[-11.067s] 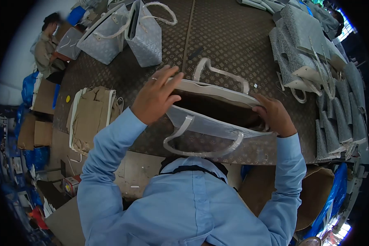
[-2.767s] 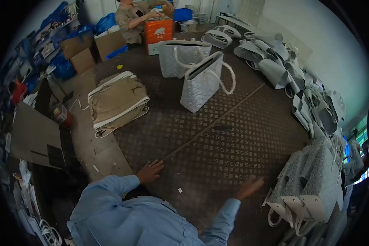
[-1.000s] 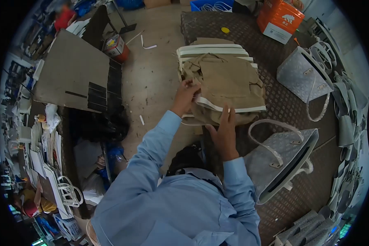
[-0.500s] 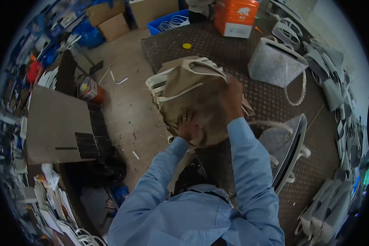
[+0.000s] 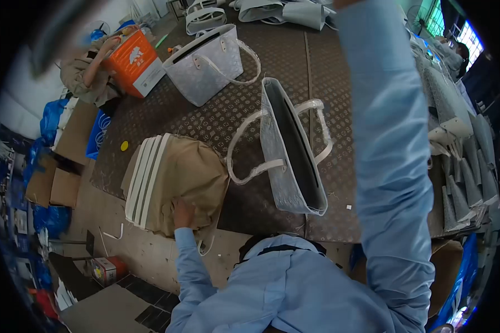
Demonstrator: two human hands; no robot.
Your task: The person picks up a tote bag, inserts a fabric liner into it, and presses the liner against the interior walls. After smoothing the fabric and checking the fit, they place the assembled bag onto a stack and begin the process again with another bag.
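My left hand (image 5: 183, 215) lies on the tan fabric bundle (image 5: 197, 175), which looks like a bag body with several white strips (image 5: 149, 180) along its left side. The fingers seem laid on the cloth, partly lost in its folds. My right arm reaches far forward, and only a sliver of my right hand (image 5: 347, 2) shows at the top edge; its fingers are out of sight. A silvery handbag (image 5: 275, 161) with an open top and wrapped handles stands between my arms. Farther back sits a second silvery handbag (image 5: 205, 66).
An orange box (image 5: 133, 64) stands at the table's (image 5: 172, 119) far left, where another person's arm (image 5: 94, 69) touches it. A yellow disc (image 5: 124, 145) lies near the left edge. Grey bag pieces (image 5: 455, 150) are piled at right, with more (image 5: 283, 11) along the back.
My view has turned to the right. My right hand has left the tan bundle and stretched forward, nearly out of view. My left hand stays on the bundle.
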